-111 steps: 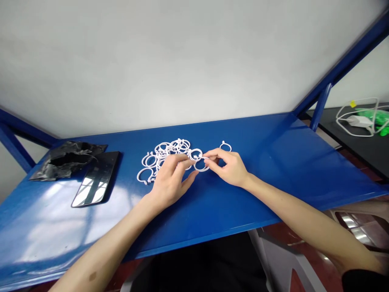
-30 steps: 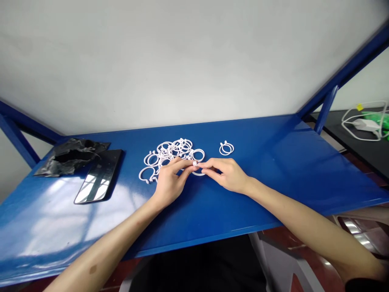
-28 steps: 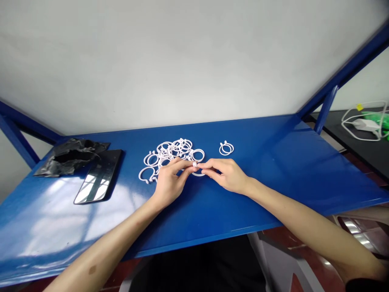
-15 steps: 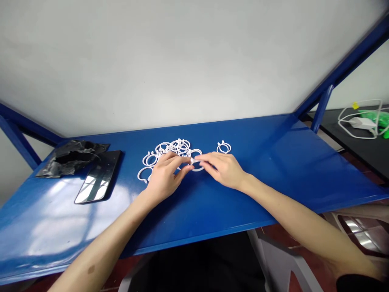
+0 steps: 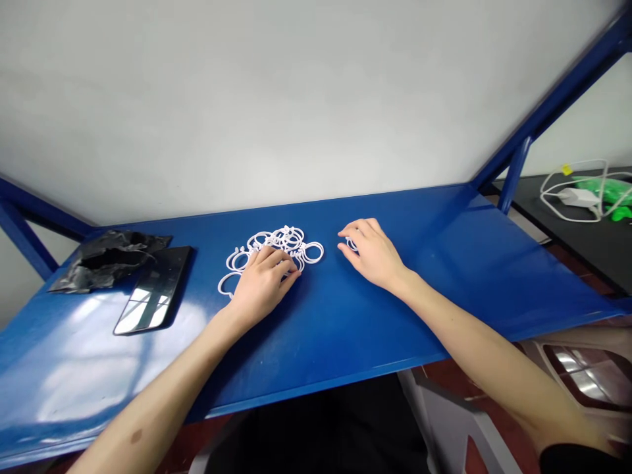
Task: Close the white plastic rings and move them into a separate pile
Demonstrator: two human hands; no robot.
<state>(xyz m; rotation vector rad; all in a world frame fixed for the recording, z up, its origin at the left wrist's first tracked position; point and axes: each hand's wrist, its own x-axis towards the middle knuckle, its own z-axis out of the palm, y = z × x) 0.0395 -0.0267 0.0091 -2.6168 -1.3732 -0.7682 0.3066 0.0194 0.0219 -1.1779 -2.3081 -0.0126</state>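
Note:
A heap of white plastic rings lies on the blue metal shelf. My left hand rests palm down on the heap's near edge, its fingers spread flat over the rings and holding nothing. My right hand is off to the right of the heap. Its fingers curl round a white ring, pinched between thumb and forefinger and down at the shelf surface. The small set of rings that lay apart there is hidden under that hand.
A black phone-like slab and a crumpled black bag lie at the shelf's left. A blue slanted strut stands at the right. Beyond it, a white charger with cable and a green object sit on a dark table.
Both hands were pinching one ring together beside the heap. My right hand has since moved right with a ring to the separate rings, and my left hand has dropped onto the heap.

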